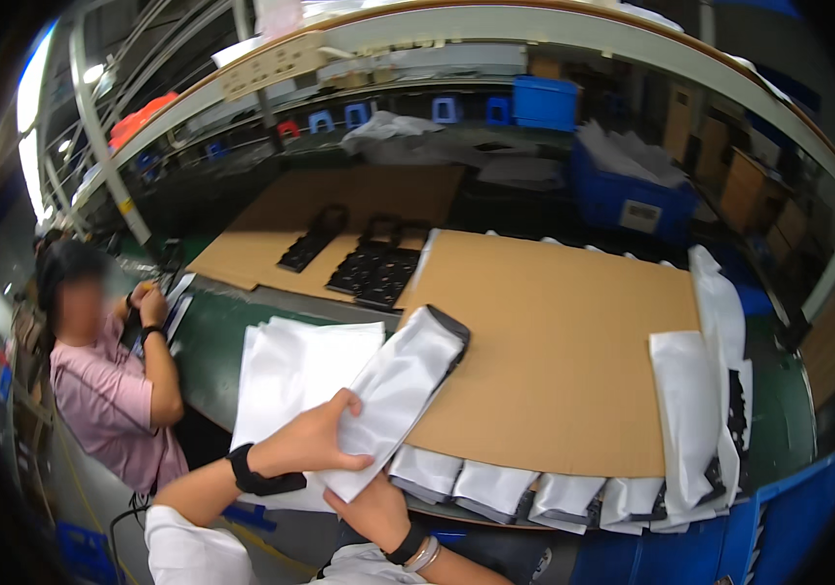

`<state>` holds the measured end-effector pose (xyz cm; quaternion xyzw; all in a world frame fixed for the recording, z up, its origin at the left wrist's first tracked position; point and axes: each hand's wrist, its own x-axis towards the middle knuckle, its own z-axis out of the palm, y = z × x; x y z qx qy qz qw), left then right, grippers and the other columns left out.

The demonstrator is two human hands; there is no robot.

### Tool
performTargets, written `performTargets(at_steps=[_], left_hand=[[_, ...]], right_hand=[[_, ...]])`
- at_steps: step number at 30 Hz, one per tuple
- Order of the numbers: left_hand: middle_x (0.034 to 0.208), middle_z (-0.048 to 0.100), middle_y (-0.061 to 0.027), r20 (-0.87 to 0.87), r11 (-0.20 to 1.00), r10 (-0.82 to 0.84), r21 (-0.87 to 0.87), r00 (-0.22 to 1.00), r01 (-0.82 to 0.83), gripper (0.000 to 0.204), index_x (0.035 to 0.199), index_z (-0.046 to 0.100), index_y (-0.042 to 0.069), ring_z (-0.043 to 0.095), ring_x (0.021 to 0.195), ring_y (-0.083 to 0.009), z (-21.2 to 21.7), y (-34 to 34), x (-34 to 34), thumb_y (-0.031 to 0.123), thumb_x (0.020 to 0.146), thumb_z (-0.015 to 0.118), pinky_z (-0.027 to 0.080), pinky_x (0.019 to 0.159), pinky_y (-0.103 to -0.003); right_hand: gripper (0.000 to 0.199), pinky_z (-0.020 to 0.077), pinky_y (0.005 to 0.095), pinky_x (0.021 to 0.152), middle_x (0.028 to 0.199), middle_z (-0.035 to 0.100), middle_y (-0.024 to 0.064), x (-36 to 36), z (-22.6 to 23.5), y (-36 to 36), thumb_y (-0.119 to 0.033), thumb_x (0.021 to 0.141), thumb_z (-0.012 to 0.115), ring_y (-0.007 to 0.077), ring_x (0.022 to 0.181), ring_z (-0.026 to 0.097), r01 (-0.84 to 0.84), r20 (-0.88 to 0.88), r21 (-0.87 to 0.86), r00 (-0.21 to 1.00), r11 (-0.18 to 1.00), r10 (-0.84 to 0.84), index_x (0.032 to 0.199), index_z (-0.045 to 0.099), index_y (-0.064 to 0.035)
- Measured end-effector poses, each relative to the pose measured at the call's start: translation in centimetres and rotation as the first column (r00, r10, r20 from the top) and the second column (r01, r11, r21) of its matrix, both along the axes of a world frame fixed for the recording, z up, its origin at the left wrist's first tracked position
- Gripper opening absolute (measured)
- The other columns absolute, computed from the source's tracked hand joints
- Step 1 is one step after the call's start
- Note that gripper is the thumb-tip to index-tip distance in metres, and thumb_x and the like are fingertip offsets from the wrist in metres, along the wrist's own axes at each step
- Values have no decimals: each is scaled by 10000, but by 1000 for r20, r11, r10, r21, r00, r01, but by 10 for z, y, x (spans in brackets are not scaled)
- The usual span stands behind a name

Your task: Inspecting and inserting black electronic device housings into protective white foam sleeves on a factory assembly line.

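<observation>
A long white foam sleeve (398,380) lies slantwise between my hands, with the dark end of a black part (451,330) showing at its far end. My left hand (310,441) grips the sleeve's left side near its lower end, thumb and fingers spread across it. Beneath that lower end, my right hand (373,509) is closed on the sleeve, its fingers partly hidden. Under and left of the sleeve rests a stack of flat white foam sleeves (286,366).
Right of my hands lies a large cardboard sheet (554,351), with several white-wrapped black parts along its edges. Bare black perforated parts (373,271) sit on farther cardboard (271,229). A blue bin (622,185) stands behind. At left, another person (110,390) works at the green table.
</observation>
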<state>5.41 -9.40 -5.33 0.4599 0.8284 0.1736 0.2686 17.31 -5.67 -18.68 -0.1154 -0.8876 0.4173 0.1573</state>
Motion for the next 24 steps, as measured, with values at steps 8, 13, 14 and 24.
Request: performTargets(at_steps=[8,13,14,24], left_hand=[[1140,429,-177,-183,822,521,370,834,-432,430,1135,522,90,511,898,-248,-28,-86,34,191,755,698,428,792,-295],[1284,366,-221,-668,879,371,476,645,-12,429,1089,561,75,498,1057,-332,-18,-80,65,113,685,699,440,830,-383],[1290,361,-227,-381,888,204,460,902,-6,445,1091,560,69,455,1106,-365,-30,-85,71,105,670,699,412,877,-414],[1212,435,-244,-533,841,514,468,672,-271,482,1191,516,46,440,1150,-405,-56,-70,44,94,730,648,363,979,-428]], right_hand=[[473,271,476,1056,1367,446,107,-2,15,4,-206,794,610,310,1300,349,39,-199,259,980,965,14,1224,518,-30],[463,285,469,1046,1380,436,98,2,12,9,-212,815,590,306,1290,362,60,-200,243,980,968,-11,1240,499,-52],[486,289,476,1042,1384,432,97,2,14,7,-224,805,601,310,1290,361,51,-204,253,979,966,1,1249,494,-58],[393,314,497,1018,1342,455,114,-2,17,5,-289,829,594,335,1256,386,53,-182,313,983,948,5,1202,584,-167]])
